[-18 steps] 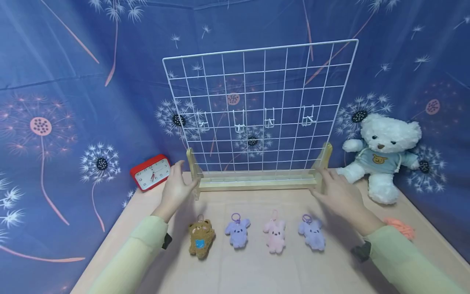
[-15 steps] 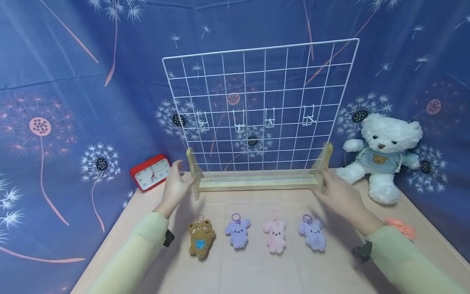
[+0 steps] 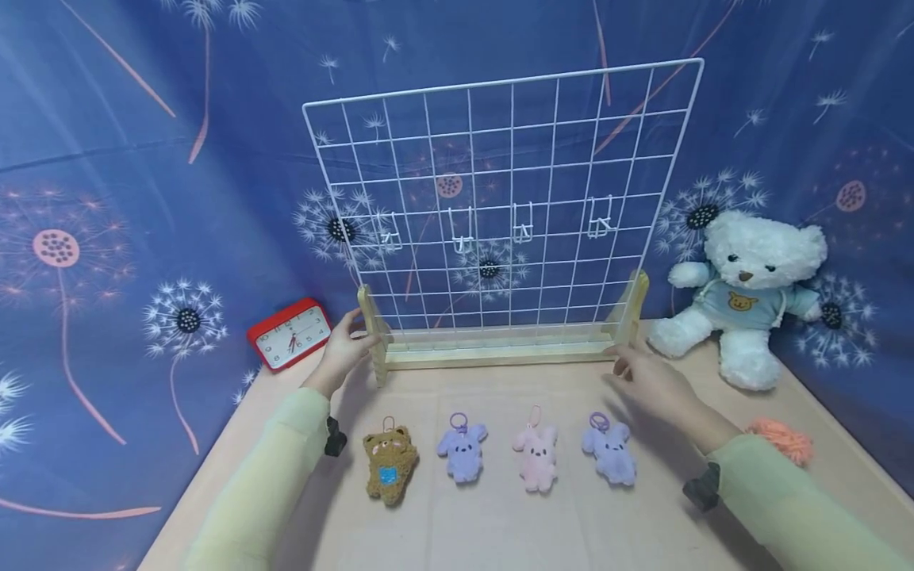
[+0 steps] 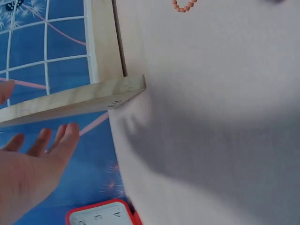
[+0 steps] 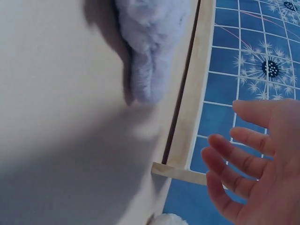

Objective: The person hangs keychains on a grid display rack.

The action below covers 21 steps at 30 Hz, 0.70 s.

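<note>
A white wire grid panel stands upright in a wooden base, with several white hooks on it. My left hand is at the base's left end piece; in the left wrist view, its fingers are loosely bent below the wood, with the thumb on the other side. Beside the right end piece is my right hand, its fingers relaxed and holding nothing in the right wrist view. In front lie a brown bear keychain, a purple plush keychain, a pink one and another purple one.
A red alarm clock stands left of the base. To the right sits a white teddy bear in a blue top, with a bundle of orange yarn nearer on the table. A blue dandelion-print cloth hangs behind.
My right hand has drawn slightly down and back from the right end piece. My left hand stays by the left end piece. The head view has shifted a little.
</note>
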Each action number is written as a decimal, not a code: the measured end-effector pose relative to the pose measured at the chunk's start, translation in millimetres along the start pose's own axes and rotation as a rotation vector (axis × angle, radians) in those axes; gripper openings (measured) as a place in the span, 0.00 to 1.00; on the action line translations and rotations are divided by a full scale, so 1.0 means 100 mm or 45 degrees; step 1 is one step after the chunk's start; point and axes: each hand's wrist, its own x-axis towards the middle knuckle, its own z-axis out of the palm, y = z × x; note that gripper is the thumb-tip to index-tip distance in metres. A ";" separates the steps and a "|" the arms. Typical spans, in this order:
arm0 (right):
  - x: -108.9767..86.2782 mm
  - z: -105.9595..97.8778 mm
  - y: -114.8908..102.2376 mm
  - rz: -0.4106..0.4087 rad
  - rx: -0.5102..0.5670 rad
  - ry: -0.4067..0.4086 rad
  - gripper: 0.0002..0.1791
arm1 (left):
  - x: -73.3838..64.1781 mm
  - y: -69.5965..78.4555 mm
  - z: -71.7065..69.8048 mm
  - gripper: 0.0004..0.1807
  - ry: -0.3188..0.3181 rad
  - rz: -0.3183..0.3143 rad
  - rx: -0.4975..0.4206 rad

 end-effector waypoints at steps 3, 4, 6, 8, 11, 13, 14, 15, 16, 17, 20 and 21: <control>0.00 0.05 0.04 -0.021 0.050 -0.004 0.19 | 0.02 -0.05 0.02 0.42 -0.015 -0.017 -0.081; 0.01 0.06 0.05 -0.034 0.071 -0.010 0.18 | 0.03 -0.07 0.02 0.42 -0.017 -0.021 -0.103; 0.03 0.10 0.08 -0.064 0.121 -0.020 0.16 | 0.03 -0.09 0.01 0.41 -0.018 -0.035 -0.125; 0.04 0.13 0.08 -0.090 0.189 -0.048 0.15 | 0.03 -0.11 -0.02 0.41 -0.018 -0.051 -0.141; 0.05 0.16 0.09 -0.105 0.267 -0.118 0.12 | 0.02 -0.12 -0.04 0.40 -0.027 -0.056 -0.151; 0.04 0.18 0.10 -0.103 0.318 -0.199 0.10 | 0.02 -0.12 -0.04 0.40 -0.036 -0.048 -0.156; 0.04 0.19 0.11 -0.100 0.339 -0.243 0.10 | 0.02 -0.12 -0.03 0.40 -0.040 -0.043 -0.155; 0.03 0.20 0.13 -0.100 0.359 -0.285 0.09 | 0.02 -0.13 -0.03 0.40 -0.043 -0.038 -0.155; 0.03 0.22 0.14 -0.093 0.384 -0.326 0.09 | 0.02 -0.13 -0.02 0.40 -0.044 -0.034 -0.154; 0.02 0.22 0.16 -0.090 0.407 -0.365 0.10 | 0.03 -0.13 -0.02 0.39 -0.043 -0.032 -0.150; 0.01 0.25 0.22 -0.093 0.468 -0.443 0.12 | 0.04 -0.13 -0.01 0.39 -0.038 -0.040 -0.143; 0.00 0.26 0.24 -0.101 0.483 -0.460 0.13 | 0.04 -0.14 0.00 0.40 -0.038 -0.044 -0.142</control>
